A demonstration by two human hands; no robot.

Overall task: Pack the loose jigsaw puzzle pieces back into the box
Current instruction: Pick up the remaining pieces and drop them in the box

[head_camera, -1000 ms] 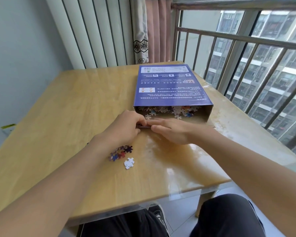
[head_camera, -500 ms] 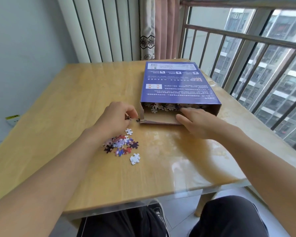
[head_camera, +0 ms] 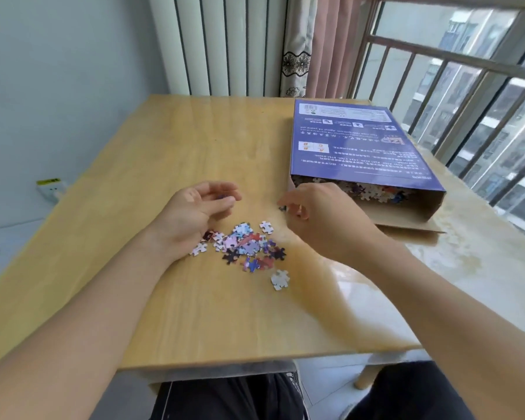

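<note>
The purple puzzle box (head_camera: 361,140) lies flat at the table's far right. Its open end faces me, with several pieces (head_camera: 373,192) inside and a brown flap (head_camera: 406,221) lying on the table. A small pile of loose colourful pieces (head_camera: 249,247) sits in front of me, with a white piece (head_camera: 280,279) just near of it. My left hand (head_camera: 194,216) rests beside the pile, fingers cupped round a small purple piece. My right hand (head_camera: 325,219) is at the box's near left corner and pinches a dark piece at its fingertips.
The wooden table (head_camera: 194,313) ends just above my knees. A window railing (head_camera: 467,86) runs along the right and a curtain (head_camera: 325,40) hangs behind the box. A white power strip (head_camera: 50,186) lies on the floor to the left.
My right hand has drawn back from the box's mouth to its left corner. My left hand has pulled away leftward and turned its palm inward. More of the pile is uncovered.
</note>
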